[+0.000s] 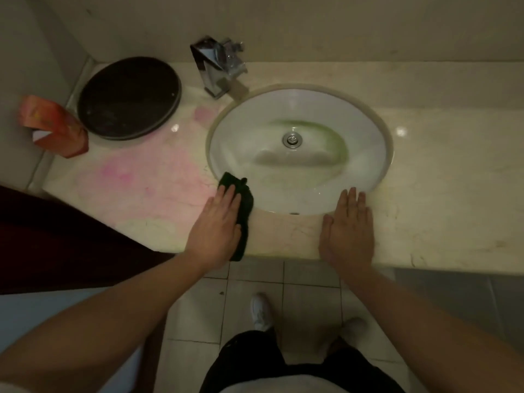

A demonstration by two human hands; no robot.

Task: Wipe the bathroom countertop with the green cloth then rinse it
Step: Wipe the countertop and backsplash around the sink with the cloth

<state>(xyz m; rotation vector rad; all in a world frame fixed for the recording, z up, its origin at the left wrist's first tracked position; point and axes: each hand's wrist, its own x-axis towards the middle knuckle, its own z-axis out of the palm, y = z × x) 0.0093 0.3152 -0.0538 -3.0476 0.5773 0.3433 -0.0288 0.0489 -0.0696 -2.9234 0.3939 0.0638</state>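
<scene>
Pretty dim bathroom: pale marble countertop point(439, 180) with a big pink stain point(147, 177) left of the white sink point(368, 154), a chrome faucet point(218, 69), a dark round tray point(129, 97) and an orange packet point(54, 126) at the back left, and a tiled floor point(309, 276) below. The green cloth point(245, 205) lay on the front strip, long axis running front to back, far end at the sink's rim and near end just over the counter's front edge. The left hand point(218, 222) pressed flat on it with straight fingers, while the right hand point(350, 225) rested flat on bare marble.
</scene>
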